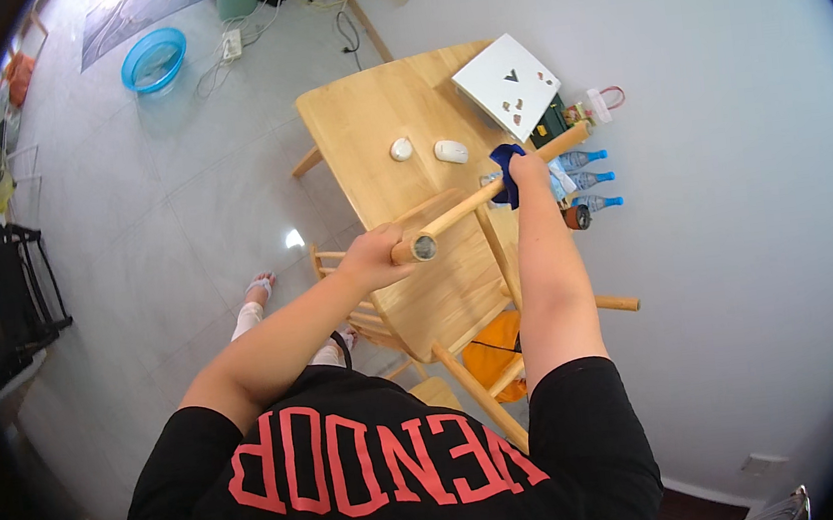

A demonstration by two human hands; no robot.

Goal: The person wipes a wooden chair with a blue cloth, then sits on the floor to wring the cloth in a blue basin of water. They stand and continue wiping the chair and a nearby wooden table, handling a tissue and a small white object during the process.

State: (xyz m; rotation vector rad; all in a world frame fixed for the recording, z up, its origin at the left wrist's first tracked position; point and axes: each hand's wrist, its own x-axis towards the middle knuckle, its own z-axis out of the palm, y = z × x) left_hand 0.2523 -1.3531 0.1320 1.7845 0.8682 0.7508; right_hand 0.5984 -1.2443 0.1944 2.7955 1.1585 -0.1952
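An upturned light-wood chair point(455, 275) lies before me against the wooden table, several of its legs pointing up and outward. Near the end of one chair leg point(415, 249), my left hand point(377, 258) has its fingers wrapped around the wood. Further right, my right hand point(530, 172) holds a dark blue cloth point(505, 176) against a wooden bar of the same chair. The cloth drapes on both sides of that bar. My right palm and the wood beneath it are hidden.
On the wooden table point(366, 122) are a white mouse point(451, 152), a round white object point(401, 149) and a white laptop point(507, 86) with stickers. Several blue-capped bottles point(589, 179) stand near the wall. An orange bag point(493, 354) is below; a blue basin point(153, 60) sits on the floor.
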